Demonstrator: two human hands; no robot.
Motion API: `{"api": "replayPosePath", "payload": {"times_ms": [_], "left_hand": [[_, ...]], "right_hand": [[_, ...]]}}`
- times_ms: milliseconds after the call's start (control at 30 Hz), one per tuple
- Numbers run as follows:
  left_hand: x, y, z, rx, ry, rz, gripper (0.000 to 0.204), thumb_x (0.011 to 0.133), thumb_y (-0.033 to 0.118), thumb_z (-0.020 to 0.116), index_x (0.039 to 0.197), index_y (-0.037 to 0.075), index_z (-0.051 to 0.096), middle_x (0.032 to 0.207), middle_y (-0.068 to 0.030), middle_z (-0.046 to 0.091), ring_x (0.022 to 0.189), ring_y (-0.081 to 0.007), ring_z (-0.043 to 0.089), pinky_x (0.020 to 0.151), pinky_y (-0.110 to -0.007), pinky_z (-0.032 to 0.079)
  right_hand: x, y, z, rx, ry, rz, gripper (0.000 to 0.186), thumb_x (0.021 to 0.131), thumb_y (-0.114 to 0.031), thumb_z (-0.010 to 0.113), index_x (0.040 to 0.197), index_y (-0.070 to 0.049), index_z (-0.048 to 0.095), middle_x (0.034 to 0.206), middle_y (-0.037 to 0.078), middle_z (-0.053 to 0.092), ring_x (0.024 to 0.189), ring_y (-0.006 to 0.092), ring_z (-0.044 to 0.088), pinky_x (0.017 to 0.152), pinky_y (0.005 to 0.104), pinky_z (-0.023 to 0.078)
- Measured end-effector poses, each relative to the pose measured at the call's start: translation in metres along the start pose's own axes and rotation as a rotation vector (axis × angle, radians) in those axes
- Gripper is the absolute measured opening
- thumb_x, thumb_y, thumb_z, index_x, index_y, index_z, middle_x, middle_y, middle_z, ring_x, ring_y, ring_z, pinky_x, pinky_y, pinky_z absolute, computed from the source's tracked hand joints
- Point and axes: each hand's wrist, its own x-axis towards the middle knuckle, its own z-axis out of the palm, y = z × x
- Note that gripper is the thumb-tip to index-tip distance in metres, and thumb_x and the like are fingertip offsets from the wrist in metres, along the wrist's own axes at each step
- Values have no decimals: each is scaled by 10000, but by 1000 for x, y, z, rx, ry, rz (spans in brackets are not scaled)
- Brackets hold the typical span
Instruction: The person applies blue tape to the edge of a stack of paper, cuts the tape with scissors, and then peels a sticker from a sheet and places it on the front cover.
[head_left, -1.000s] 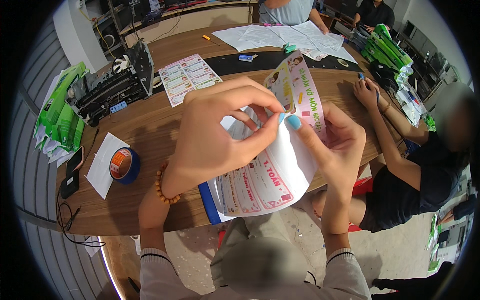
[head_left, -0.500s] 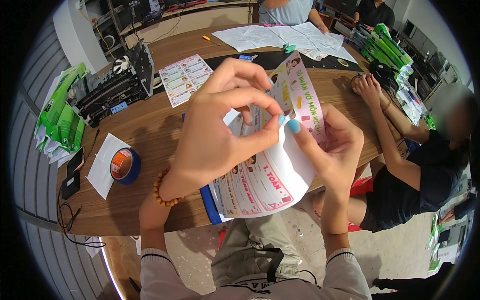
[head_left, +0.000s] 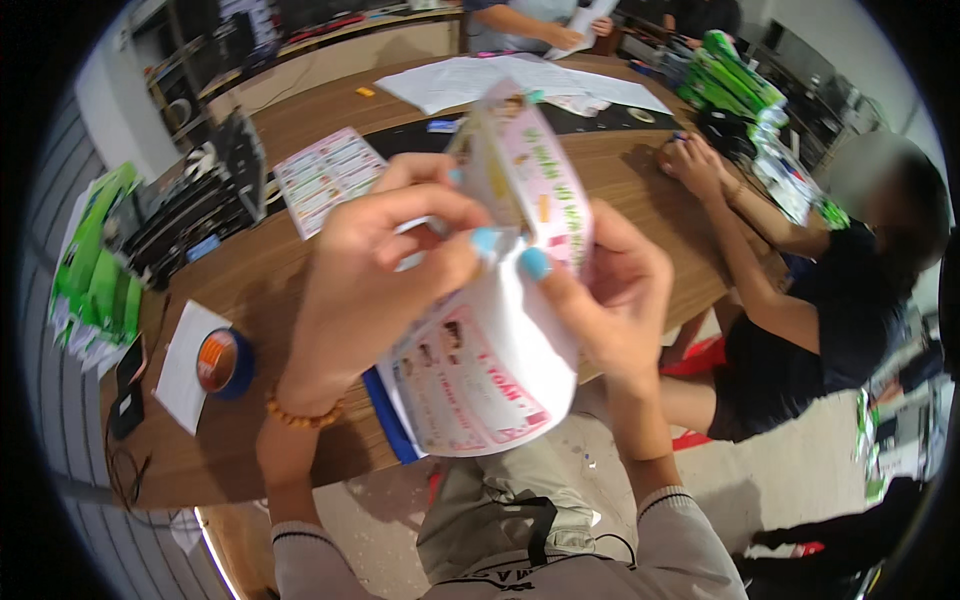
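A printed label sheet point(head_left: 465, 385) with coloured boxes bends between my hands, its white surface curling up in the middle. Its pink header part point(head_left: 545, 190) stands upright at the far end. My left hand point(head_left: 375, 270) is closed in a pinch of thumb and finger at the fold; a thin greyish edge shows at the fingertips, blurred. With the thumb on top and the fingers behind, my right hand point(head_left: 620, 290) grips the right side of the sheet. A blue-edged flat thing point(head_left: 387, 415) lies beneath the sheet at the table's near edge.
On the left are a roll of tape point(head_left: 226, 362) on white paper point(head_left: 183, 375), an opened machine point(head_left: 205, 200) and green packs point(head_left: 100, 265). Another label sheet point(head_left: 325, 178) lies ahead. A seated person point(head_left: 820, 320) rests hands on the table at right; another handles papers at the back.
The view has shifted and the hands appear lower and further left. My left hand's fingers have come down closer around the fold. The person at the back now lifts a paper.
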Motion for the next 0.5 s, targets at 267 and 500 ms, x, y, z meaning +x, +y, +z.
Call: {"api": "replayPosePath", "payload": {"times_ms": [267,500], "left_hand": [[4,-6,-11,134,165,28,249,735,137,543,884,-61,571,999,-90,508,832,-108,515,753,-195,387],[5,2,-31,46,163,-37,299,805,188,489,963,-62,532,871,-60,572,790,-77,522,725,-189,394]], "right_hand": [[0,6,-14,-73,-4,-39,164,737,-41,571,874,40,534,714,-3,515,646,24,440,545,182,391],[-1,5,-29,-97,-106,102,224,753,-79,605,931,42,547,786,-23,535,709,6,460,598,148,387]]}}
